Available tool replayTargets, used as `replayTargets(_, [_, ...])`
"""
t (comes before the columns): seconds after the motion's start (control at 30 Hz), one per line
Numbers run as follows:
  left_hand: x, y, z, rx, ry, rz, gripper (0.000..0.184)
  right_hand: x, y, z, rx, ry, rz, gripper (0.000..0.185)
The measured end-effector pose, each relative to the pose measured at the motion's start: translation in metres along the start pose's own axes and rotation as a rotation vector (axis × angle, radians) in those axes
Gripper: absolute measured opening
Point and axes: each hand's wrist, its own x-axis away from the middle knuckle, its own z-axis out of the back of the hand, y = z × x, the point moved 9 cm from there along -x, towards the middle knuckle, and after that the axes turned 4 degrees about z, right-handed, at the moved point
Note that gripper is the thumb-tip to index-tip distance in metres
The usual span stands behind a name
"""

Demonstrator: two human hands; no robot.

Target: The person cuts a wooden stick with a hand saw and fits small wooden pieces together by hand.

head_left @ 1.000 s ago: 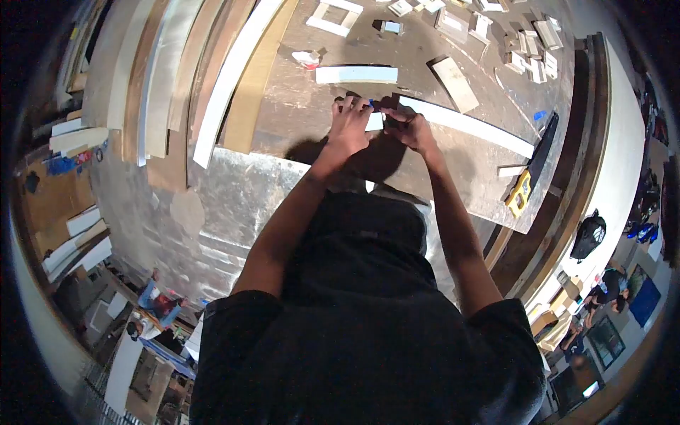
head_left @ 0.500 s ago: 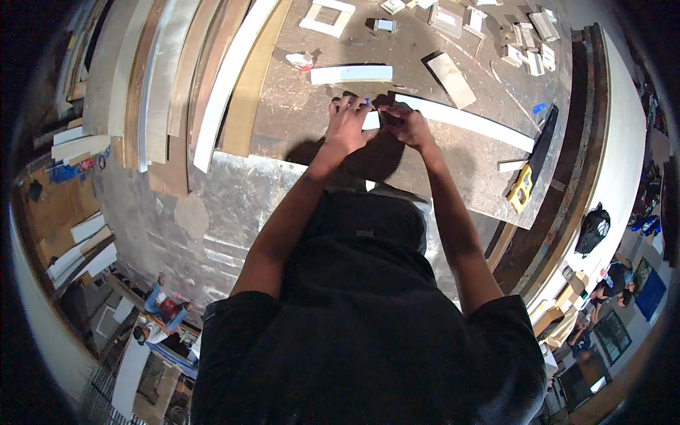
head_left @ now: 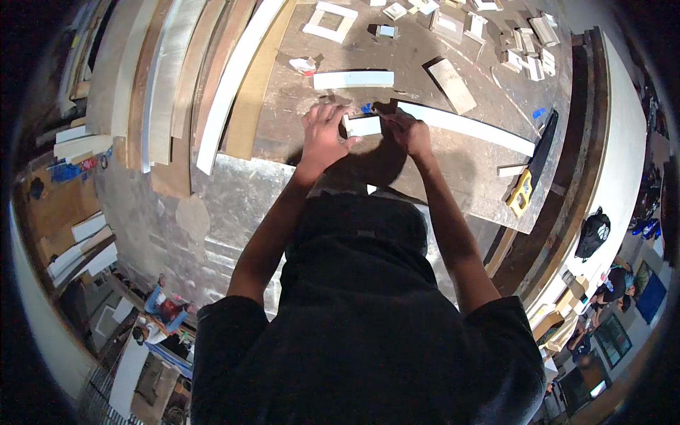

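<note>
A short white piece (head_left: 365, 126) lies on the brown work board between my two hands. My left hand (head_left: 324, 134) is at its left end, fingers apart, with a small pale wooden bit beside the fingertips. At the right end is my right hand (head_left: 409, 133), its fingers bent together in shadow; what they hold, if anything, cannot be made out. Just above the white piece sits a small blue object (head_left: 366, 108). A white strip (head_left: 354, 79) lies beyond it, and a long white strip (head_left: 464, 127) runs off to the right of my right hand.
Long boards (head_left: 244, 106) are stacked at the left. A wooden frame (head_left: 330, 21) and several small wooden pieces (head_left: 528, 49) lie at the back. A yellow-handled saw (head_left: 521, 193) rests at the right edge. Other people (head_left: 166, 308) are in the distance at both lower sides.
My left hand has moved left and its fingers have spread, so more of the short white piece shows. My right hand has stayed near the piece's right end.
</note>
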Motion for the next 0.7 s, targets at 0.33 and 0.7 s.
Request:
replayTargets(0.33, [0.028,-0.024,0.013,-0.07,0.045,0.064,0.063,-0.012,0.001,0.003,0.232,0.041,0.124,0.024])
replayTargets(0.7, [0.019,-0.021,0.042,0.158,0.139,0.136,0.047,-0.022,-0.009,0.007,0.253,0.024,0.099,0.024])
